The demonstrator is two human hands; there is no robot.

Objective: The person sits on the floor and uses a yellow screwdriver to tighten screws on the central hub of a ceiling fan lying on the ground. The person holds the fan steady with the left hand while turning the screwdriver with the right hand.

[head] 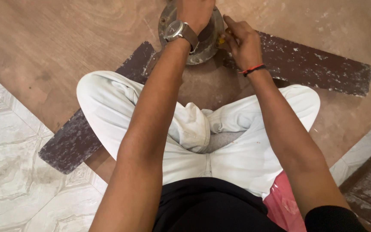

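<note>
A person sits cross-legged in pale trousers (245, 150) on a brown wooden board (65, 47), both arms stretched forward to a round grey metal hub (196, 51) that lies on the board just beyond the knees, at the top edge of the view. The left hand (196, 13), with a watch (174, 31) on its wrist, rests on top of the hub, fingers curled over it; the frame cuts them off, so how tightly they grip cannot be told. The right hand (241, 41), a red and black thread band (253, 69) at the wrist, is at the hub's right rim with fingers pinched together on a small yellowish thing (222, 41), perhaps a tool handle, though too little shows to say. Two dark, dusty, paint-flecked blades run out from the hub: one blade (318, 68) goes right across the board, the other blade (86, 129) passes under the left knee and ends over the pale patterned floor tiles (18, 172). A pink plastic bag (284, 206) lies by the right hip.
</note>
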